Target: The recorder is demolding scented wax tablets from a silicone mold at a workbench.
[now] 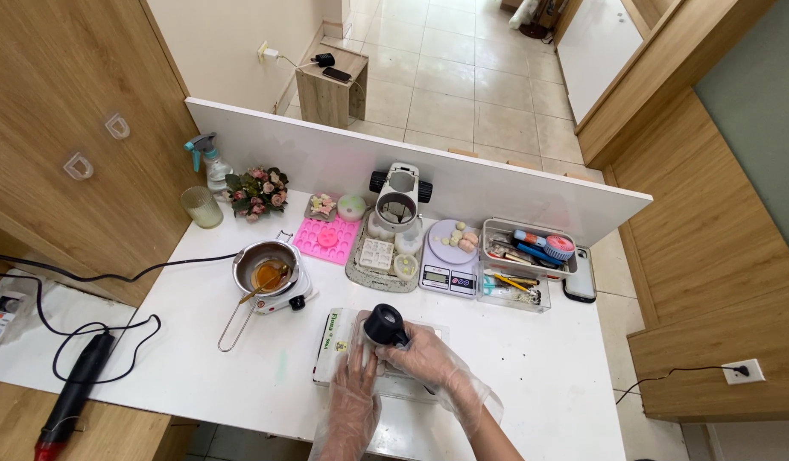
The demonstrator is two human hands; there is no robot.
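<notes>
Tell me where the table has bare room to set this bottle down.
Bare patches: right of the right hand, below the tool tray and phone; and front left, between the melting pot and the black cord. The back row, from flowers to scale, is crowded.

Melting pot (266, 273) left of silicone mold (326, 238), scale (449, 266) right of mold

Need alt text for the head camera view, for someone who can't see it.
Two hands in clear plastic gloves, left hand and right hand, grip a bottle with a black cap over a white table. Behind them stand a small pot on a hotplate, a pink mould and a kitchen scale.
</notes>
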